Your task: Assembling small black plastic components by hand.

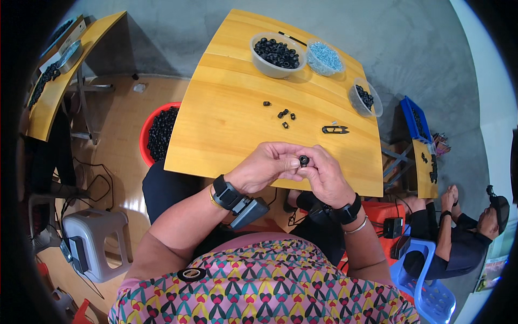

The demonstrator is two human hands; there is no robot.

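Just over the near edge of the wooden table (216, 135), my left hand (263, 168) and my right hand (328, 178) meet fingertip to fingertip. Between their pinched fingers is a small black round piece with a hole (304, 161). Several loose black pieces (284, 114) lie on the tabletop beyond my hands. To their right rests a pair of black thread snips (335, 129), with a tiny pale bit beside it. A clear bowl (270, 71) of black pieces stands farther back, next to a clear tub of bluish, shiny small parts (325, 56).
A smaller tilted tub (354, 100) of black pieces sits at the table's right edge. A red basin (144, 141) of black pieces stands on the floor at left, near a grey stool (97, 229) with cables. At right, another person (458, 243) sits near a blue crate (408, 116).
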